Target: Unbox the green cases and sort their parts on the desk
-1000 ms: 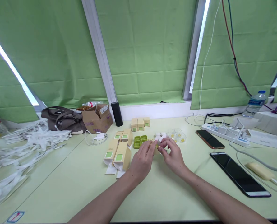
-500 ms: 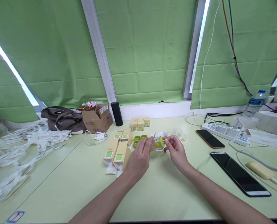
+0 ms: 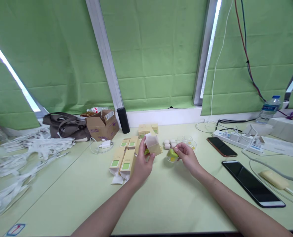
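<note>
Above a pale surface (image 3: 176,200), our left hand (image 3: 141,166) gripped a tilted carton (image 3: 154,148), its fingers along the sides, perhaps to leave the white flap free. Our right hand's fingers (image 3: 178,150) pinched a green-topped container (image 3: 171,156) beside it, apparently by the top so its clear body showed. White blocks (image 3: 169,144) and clear cups (image 3: 187,141) sat clustered beyond, seemingly grouped for easy reach.

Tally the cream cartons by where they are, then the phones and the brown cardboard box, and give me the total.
Cream carton held in the left hand: 1
Cream cartons grouped beside that hand: 4
Cream cartons at the back: 3
Phones: 2
Brown cardboard box: 1
Total: 11
</note>
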Demonstrator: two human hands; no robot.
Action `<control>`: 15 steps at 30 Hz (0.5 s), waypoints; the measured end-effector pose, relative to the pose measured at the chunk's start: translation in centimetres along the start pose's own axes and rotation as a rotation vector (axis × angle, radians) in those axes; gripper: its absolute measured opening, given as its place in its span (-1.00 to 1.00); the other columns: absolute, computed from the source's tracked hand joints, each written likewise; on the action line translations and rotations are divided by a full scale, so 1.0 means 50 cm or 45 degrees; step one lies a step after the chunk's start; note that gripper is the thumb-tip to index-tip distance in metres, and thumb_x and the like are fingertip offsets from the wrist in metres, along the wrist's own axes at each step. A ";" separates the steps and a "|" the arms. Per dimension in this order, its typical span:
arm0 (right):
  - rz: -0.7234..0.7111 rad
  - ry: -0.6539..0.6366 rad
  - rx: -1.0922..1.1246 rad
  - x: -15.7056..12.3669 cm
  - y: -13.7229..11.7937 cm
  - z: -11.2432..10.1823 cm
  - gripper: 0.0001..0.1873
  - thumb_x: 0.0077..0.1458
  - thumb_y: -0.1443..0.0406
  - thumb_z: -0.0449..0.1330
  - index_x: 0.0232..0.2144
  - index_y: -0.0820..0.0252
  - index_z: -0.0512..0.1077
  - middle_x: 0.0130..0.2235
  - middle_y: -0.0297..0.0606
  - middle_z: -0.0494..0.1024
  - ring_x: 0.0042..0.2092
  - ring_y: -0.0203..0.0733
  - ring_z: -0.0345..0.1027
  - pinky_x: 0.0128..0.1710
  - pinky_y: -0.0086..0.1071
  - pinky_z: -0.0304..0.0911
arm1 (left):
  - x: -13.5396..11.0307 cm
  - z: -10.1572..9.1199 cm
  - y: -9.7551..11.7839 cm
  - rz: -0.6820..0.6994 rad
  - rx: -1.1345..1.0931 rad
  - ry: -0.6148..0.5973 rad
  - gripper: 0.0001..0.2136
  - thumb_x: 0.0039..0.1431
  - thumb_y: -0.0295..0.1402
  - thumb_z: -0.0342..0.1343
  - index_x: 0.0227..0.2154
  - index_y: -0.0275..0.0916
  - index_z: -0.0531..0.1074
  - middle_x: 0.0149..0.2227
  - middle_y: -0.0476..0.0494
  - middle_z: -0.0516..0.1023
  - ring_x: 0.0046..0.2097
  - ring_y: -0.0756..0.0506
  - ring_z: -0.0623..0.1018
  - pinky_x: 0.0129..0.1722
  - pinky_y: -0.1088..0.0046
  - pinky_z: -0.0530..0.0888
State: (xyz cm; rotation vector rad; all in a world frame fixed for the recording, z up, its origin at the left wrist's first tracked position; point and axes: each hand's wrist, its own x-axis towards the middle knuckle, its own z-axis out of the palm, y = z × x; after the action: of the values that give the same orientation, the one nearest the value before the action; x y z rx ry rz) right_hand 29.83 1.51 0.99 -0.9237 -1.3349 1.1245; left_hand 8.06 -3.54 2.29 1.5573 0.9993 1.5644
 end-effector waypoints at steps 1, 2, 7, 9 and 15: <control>-0.034 -0.035 -0.097 -0.001 0.009 0.002 -0.56 0.04 -0.09 0.36 -0.39 0.12 0.41 -0.42 -0.32 0.54 -0.39 -0.18 0.39 -0.46 -0.36 0.28 | 0.003 0.000 -0.001 -0.034 -0.139 -0.015 -0.21 0.32 -0.20 0.24 0.46 0.01 -0.08 0.32 -0.28 0.39 0.30 -0.24 0.44 0.30 0.10 0.39; -0.070 -0.073 -0.197 -0.002 0.017 0.004 -0.61 0.10 -0.06 0.32 -0.39 0.12 0.41 -0.42 -0.33 0.53 -0.37 -0.18 0.39 -0.43 -0.35 0.27 | 0.006 -0.001 -0.004 -0.070 -0.262 -0.024 -0.18 0.28 -0.17 0.28 0.46 -0.01 -0.07 0.26 -0.26 0.46 0.27 -0.24 0.47 0.28 0.11 0.40; -0.184 -0.252 -0.592 -0.014 0.040 0.011 -0.80 0.24 0.12 0.18 -0.34 0.10 0.41 -0.35 -0.32 0.59 -0.30 -0.15 0.44 -0.34 -0.34 0.23 | 0.018 -0.009 -0.019 -0.198 -0.679 -0.024 -0.39 0.24 -0.18 0.31 0.28 -0.09 0.24 0.13 -0.23 0.55 0.00 -0.18 0.60 0.00 0.18 0.56; -0.206 -0.271 -0.667 -0.017 0.042 0.012 -0.81 0.26 0.14 0.15 -0.33 0.10 0.41 -0.33 -0.31 0.60 -0.29 -0.14 0.45 -0.34 -0.34 0.23 | 0.019 -0.010 -0.018 -0.232 -0.777 -0.047 -0.55 0.29 -0.21 0.25 0.19 -0.16 0.35 0.11 -0.25 0.57 -0.06 -0.16 0.61 -0.05 0.20 0.57; -0.241 -0.308 -0.760 -0.023 0.029 0.013 -0.85 0.27 0.17 0.15 -0.25 0.08 0.45 -0.25 -0.29 0.64 -0.23 -0.09 0.51 -0.24 -0.25 0.32 | 0.019 -0.011 -0.002 -0.381 -0.933 -0.078 -0.68 0.35 -0.24 0.12 0.04 -0.32 0.49 0.16 -0.40 0.57 0.00 -0.24 0.65 0.05 0.13 0.54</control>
State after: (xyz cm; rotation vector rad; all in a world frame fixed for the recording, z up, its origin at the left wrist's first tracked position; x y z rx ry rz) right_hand 29.19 0.70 -0.67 -1.0737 -1.9724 0.7111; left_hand 7.49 -2.67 2.65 0.8931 0.4961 1.4287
